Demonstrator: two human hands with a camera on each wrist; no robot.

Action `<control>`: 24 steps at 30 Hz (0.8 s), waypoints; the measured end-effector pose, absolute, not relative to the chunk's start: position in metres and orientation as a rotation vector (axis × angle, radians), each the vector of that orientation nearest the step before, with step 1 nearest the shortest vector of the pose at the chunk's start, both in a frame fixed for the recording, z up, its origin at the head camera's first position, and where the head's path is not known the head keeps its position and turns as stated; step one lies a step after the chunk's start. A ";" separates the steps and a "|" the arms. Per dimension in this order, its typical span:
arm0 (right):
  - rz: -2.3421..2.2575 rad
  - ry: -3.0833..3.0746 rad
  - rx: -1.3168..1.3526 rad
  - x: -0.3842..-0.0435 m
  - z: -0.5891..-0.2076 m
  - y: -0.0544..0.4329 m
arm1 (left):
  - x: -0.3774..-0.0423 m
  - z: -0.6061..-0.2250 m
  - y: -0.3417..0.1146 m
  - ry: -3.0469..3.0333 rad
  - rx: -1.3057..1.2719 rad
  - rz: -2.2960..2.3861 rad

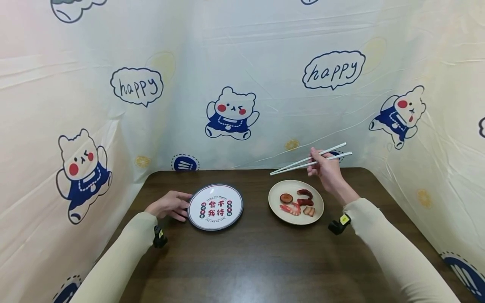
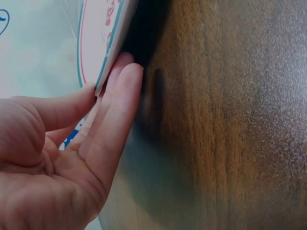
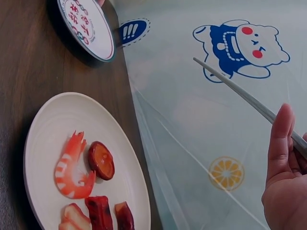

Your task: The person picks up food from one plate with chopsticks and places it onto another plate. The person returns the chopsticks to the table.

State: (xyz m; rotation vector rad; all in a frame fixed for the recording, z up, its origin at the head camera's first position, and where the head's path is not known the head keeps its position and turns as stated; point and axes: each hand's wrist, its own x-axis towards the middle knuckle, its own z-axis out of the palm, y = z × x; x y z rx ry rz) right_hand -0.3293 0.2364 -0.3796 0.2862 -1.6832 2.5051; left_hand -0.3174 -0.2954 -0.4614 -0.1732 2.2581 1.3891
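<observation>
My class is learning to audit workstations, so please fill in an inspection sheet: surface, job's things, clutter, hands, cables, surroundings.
Surface: brown wood-grain table, glossy, reflecting light.
Job's things: white printed plate; cream plate bearing a shrimp, round brown slice, dark red pieces and pale piece; chopsticks.
Clutter: nothing seen.
Hands: left hand holds the white plate's edge, thumb on the rim; right hand holds the chopsticks, tips together, no food between them.
Cables: nothing seen.
Surroundings: pale sheet printed with cartoon bears and "happy" bubbles; left wrist device and right wrist device, both black.
</observation>
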 end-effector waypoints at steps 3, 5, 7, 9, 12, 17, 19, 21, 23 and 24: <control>2.509 -1.664 0.296 -0.329 -0.380 0.240 | -0.318 -0.462 -0.295 2.258 -0.180 1.390; 2.512 -1.655 0.306 -0.329 -0.379 0.242 | -0.319 -0.462 -0.295 2.255 -0.182 1.391; 2.519 -1.638 0.314 -0.329 -0.378 0.245 | -0.320 -0.462 -0.295 2.256 -0.180 1.390; 2.526 -1.630 0.327 -0.329 -0.377 0.247 | -0.321 -0.462 -0.295 2.257 -0.179 1.391; 2.538 -1.622 0.329 -0.329 -0.377 0.250 | -0.323 -0.461 -0.296 2.260 -0.177 1.390; 2.550 -1.627 0.316 -0.328 -0.379 0.256 | -0.324 -0.462 -0.298 2.259 -0.182 1.386; 2.552 -1.623 0.310 -0.328 -0.381 0.258 | -0.323 -0.462 -0.297 2.260 -0.183 1.383; 2.558 -1.616 0.304 -0.327 -0.383 0.259 | -0.321 -0.462 -0.297 2.260 -0.183 1.382; 2.571 -1.603 0.304 -0.326 -0.385 0.261 | -0.320 -0.462 -0.296 2.258 -0.186 1.380; 2.570 -1.604 0.301 -0.326 -0.386 0.262 | -0.319 -0.462 -0.296 2.257 -0.185 1.379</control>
